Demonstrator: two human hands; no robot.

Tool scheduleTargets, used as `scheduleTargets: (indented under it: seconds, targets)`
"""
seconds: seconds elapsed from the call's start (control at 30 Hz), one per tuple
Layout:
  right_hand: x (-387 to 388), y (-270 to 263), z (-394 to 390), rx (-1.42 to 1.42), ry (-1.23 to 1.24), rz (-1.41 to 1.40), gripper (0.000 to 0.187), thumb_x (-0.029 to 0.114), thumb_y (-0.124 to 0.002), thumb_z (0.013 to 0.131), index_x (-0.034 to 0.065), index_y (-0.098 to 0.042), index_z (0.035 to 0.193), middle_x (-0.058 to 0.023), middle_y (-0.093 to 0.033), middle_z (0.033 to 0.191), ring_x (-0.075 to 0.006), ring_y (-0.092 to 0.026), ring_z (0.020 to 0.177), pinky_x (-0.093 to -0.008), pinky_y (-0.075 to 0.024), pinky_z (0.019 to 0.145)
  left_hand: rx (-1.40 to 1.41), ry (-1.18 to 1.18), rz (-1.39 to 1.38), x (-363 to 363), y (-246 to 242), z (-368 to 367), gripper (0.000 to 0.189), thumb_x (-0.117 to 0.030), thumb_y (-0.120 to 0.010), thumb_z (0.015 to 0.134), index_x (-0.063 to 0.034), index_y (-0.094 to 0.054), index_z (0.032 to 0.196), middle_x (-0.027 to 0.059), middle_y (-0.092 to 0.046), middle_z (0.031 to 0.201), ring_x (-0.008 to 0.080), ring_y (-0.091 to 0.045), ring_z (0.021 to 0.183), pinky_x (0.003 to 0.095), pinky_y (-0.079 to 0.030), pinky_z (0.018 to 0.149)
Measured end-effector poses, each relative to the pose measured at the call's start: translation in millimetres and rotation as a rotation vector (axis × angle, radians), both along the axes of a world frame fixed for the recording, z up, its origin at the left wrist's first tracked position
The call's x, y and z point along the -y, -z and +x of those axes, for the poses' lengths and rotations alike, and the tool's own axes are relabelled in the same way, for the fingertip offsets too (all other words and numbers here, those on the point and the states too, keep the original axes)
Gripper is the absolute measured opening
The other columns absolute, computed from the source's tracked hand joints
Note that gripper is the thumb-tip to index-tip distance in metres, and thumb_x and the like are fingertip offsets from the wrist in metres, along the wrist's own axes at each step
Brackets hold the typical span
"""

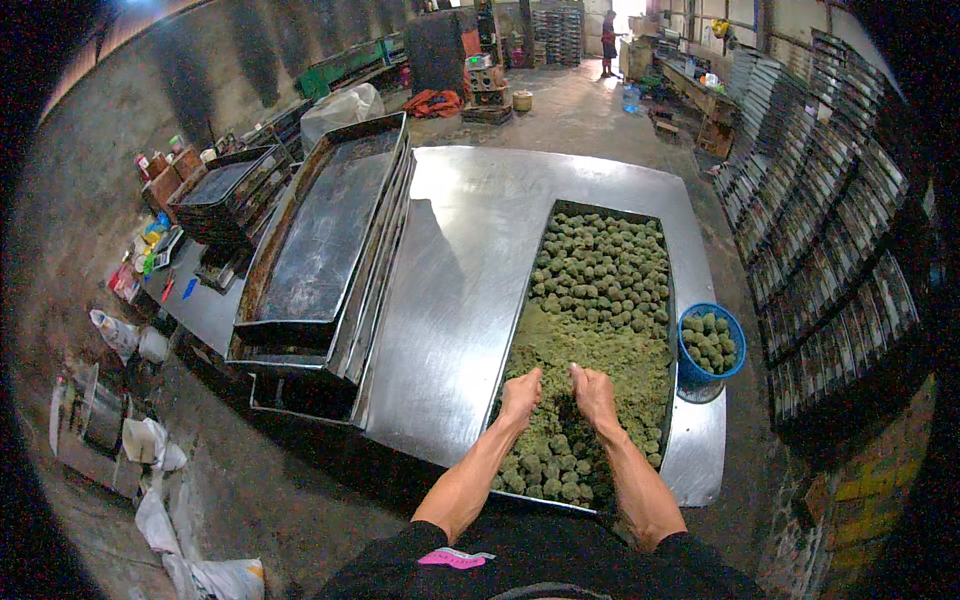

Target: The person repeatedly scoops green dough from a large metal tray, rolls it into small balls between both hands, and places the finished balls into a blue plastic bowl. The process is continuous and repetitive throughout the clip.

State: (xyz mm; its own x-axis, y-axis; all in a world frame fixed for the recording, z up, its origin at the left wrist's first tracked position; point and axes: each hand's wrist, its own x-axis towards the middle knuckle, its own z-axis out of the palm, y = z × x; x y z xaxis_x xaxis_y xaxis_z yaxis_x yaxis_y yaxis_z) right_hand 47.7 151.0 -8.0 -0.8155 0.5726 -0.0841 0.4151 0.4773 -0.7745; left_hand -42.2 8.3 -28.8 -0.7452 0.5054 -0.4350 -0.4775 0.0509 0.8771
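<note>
A long metal tray (672, 352) lies on the metal-topped table, filled with loose green crumbly filling (600, 341). Round green balls (600, 262) crowd its far part, and more balls (547, 469) lie at the end closest to me. My left hand (521, 394) and my right hand (592, 394) are above the crumbly part, a little apart, with their fingers curled inward. Whether either hand holds some of the mix is hidden. A blue plastic basket (742, 349) of similar balls stands right of the tray.
Stacked large metal trays (322, 232) occupy the table's left side, with smaller trays (225, 180) beyond. Tall tray stacks (825, 262) line the right side. A person (609, 45) stands in the far background. White sacks (161, 517) lie on the floor at lower left.
</note>
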Motion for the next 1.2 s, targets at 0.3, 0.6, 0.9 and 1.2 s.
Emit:
scheduleTargets:
  seconds: [0.3,0.6,0.9,1.2]
  targets:
    - [-16,-15,37,-0.488,0.260,-1.123,0.023,0.030,-0.047,0.097,0.0080,-0.052,0.094,-0.0093,-0.060,0.086,-0.0165,-0.056,0.062,-0.0297,-0.0421,0.050,0.264,-0.015,0.255,23,-27,4,0.024,-0.027,-0.054,0.091,-0.0047,-0.061,0.097,0.0035,-0.058,0.073,0.0105,-0.050,0.056,0.0193,-0.028,0.040]
    - [-7,14,33,-0.276,0.266,-0.407,0.044,0.042,-0.052,0.091,0.0050,-0.056,0.068,-0.0102,-0.056,0.057,-0.0250,-0.050,0.051,-0.0398,-0.0403,0.055,0.262,-0.083,0.292,3,-22,26,0.032,-0.032,-0.052,0.092,-0.0121,-0.044,0.069,0.0008,-0.044,0.058,0.0118,-0.038,0.041,0.0243,-0.025,0.033]
    - [1,-14,49,-0.119,0.041,-0.134,0.025,0.026,-0.061,0.084,0.0031,-0.059,0.093,-0.0208,-0.062,0.084,-0.0353,-0.062,0.074,-0.0413,-0.0473,0.069,0.067,0.050,0.049,12,-32,29,0.017,-0.021,-0.058,0.088,-0.0040,-0.057,0.087,0.0022,-0.055,0.074,0.0102,-0.046,0.049,0.0210,-0.029,0.036]
    - [4,-28,27,-0.113,0.086,-0.110,0.037,0.026,-0.059,0.087,-0.0045,-0.056,0.068,-0.0185,-0.056,0.064,-0.0287,-0.058,0.059,-0.0410,-0.0442,0.058,0.086,-0.074,0.005,4,-25,19,0.032,-0.037,-0.054,0.092,-0.0116,-0.049,0.073,0.0007,-0.050,0.058,0.0086,-0.041,0.042,0.0217,-0.029,0.034]
